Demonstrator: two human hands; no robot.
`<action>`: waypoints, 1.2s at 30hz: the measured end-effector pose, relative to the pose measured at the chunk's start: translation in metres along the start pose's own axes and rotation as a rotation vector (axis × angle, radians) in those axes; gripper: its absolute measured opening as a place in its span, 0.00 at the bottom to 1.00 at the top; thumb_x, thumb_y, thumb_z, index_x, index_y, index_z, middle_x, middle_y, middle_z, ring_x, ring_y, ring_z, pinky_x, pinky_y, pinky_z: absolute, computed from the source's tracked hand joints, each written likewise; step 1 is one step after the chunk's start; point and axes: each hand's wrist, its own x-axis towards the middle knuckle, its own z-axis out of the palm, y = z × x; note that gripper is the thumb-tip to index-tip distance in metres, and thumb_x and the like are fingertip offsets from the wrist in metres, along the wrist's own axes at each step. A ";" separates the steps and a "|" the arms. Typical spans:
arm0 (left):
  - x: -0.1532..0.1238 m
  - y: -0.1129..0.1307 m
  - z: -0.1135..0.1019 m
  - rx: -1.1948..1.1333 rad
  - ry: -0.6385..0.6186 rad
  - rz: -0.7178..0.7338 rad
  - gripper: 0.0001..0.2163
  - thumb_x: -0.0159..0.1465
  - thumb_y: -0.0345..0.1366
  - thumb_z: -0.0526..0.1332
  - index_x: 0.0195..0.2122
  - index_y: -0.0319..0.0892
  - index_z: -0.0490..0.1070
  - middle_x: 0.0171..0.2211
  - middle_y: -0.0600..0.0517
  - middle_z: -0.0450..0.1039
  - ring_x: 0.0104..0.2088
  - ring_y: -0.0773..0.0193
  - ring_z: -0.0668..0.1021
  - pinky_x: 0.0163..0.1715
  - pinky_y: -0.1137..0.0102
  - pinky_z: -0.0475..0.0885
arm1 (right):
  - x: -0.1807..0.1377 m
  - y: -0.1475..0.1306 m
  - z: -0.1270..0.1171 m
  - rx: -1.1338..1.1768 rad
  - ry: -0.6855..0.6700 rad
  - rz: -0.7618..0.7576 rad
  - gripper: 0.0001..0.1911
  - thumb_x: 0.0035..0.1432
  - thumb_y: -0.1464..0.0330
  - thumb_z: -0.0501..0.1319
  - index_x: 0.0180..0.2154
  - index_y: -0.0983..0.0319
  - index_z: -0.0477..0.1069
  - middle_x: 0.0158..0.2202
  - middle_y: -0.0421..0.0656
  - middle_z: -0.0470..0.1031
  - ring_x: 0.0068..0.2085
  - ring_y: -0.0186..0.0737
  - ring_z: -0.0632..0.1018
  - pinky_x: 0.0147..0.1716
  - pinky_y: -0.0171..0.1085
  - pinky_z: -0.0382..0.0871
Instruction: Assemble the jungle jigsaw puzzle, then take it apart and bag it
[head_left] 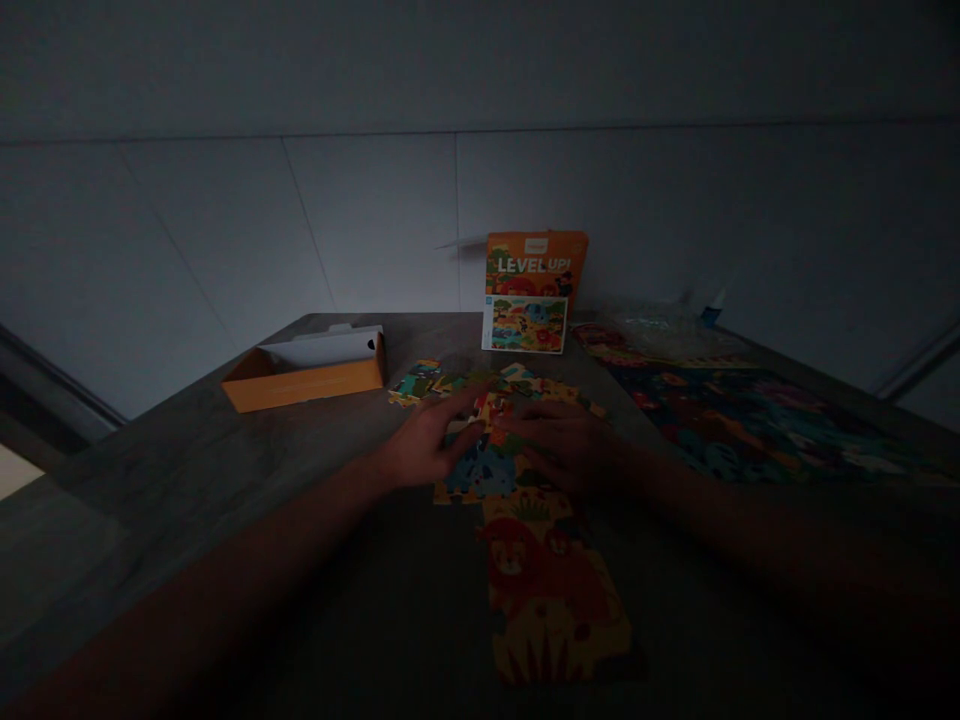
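A left hand (426,440) and a right hand (574,448) face each other low over a grey, faintly mottled tabletop (300,450). The fingers of both are partly spread and gently bent, their tips at a small red-and-white flat puzzle piece (481,405); in this dim light, I cannot tell whether either hand grips it.

Between and below them lies a joined blue-elephant puzzle section (480,472), its lower edge knobbed with tabs. Nearer the person is a flat, roughly rectangular orange-and-yellow lion panel (555,590) (spiky grass shapes fringe its lower end). Loose multicoloured interlocking pieces (416,383) lie just beyond the fingers.

Farther back, an upright orange cardboard box printed "LEVEL UP!" (544,255) stands behind a white-bordered picture card (527,325). At left sits an open orange box with a pale inside (304,385); at right, crinkled transparent plastic (649,325) lies near a dark-blue illustrated puzzle sheet (757,415).
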 end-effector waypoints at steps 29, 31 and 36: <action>0.003 0.001 0.004 0.060 0.163 -0.215 0.09 0.69 0.39 0.54 0.39 0.41 0.71 0.27 0.53 0.77 0.25 0.66 0.78 0.25 0.74 0.72 | 0.002 -0.008 0.004 0.355 -0.206 0.145 0.24 0.58 0.76 0.56 0.56 0.65 0.71 0.56 0.54 0.74 0.60 0.46 0.72 0.58 0.48 0.68; 0.003 0.001 0.004 0.081 0.159 -0.202 0.09 0.69 0.38 0.54 0.39 0.40 0.71 0.27 0.53 0.77 0.25 0.67 0.78 0.25 0.74 0.72 | 0.003 -0.008 0.002 0.386 -0.250 0.161 0.25 0.59 0.74 0.57 0.59 0.66 0.68 0.57 0.56 0.72 0.62 0.48 0.70 0.59 0.49 0.65; 0.003 -0.002 0.003 0.129 0.140 -0.188 0.09 0.69 0.38 0.54 0.38 0.40 0.71 0.26 0.53 0.76 0.25 0.67 0.78 0.25 0.75 0.71 | 0.003 -0.008 -0.004 0.442 -0.323 0.121 0.31 0.61 0.67 0.59 0.65 0.65 0.60 0.63 0.57 0.64 0.66 0.50 0.63 0.62 0.52 0.60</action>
